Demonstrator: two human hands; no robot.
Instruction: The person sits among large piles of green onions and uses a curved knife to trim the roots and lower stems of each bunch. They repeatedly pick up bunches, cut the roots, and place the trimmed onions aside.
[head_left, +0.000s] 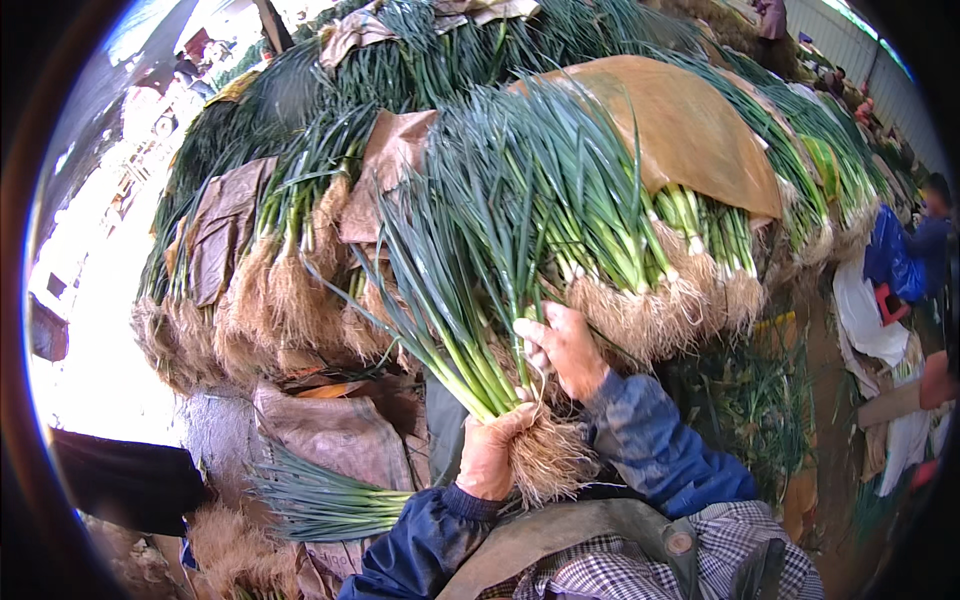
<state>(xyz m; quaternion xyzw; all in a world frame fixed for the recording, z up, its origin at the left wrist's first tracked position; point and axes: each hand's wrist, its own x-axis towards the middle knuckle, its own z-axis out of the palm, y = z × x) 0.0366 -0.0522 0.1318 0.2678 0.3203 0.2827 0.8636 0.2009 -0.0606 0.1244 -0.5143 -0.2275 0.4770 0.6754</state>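
Note:
My left hand (489, 454) is closed around the lower stalks of a bunch of green onions (457, 367). The bunch leans up and to the left, its pale roots (551, 457) hanging just right of that hand. Slightly higher, my right hand (566, 349) pinches a green onion stalk (519, 289) near its white base; thin roots trail below the fingers. How many stalks it grips is hard to tell. Behind both hands, more bundled green onions (592, 217) lie in a heap with roots facing me. Left of my left sleeve lies another bundle (337, 499).
A tan sheet (660, 112) covers part of the heap, and brown sacking (232, 225) lies over bundles at left. Folded sacking (330, 427) sits low in front. Loose leaves (750, 405) litter the right side. A person in blue (930, 240) is at far right.

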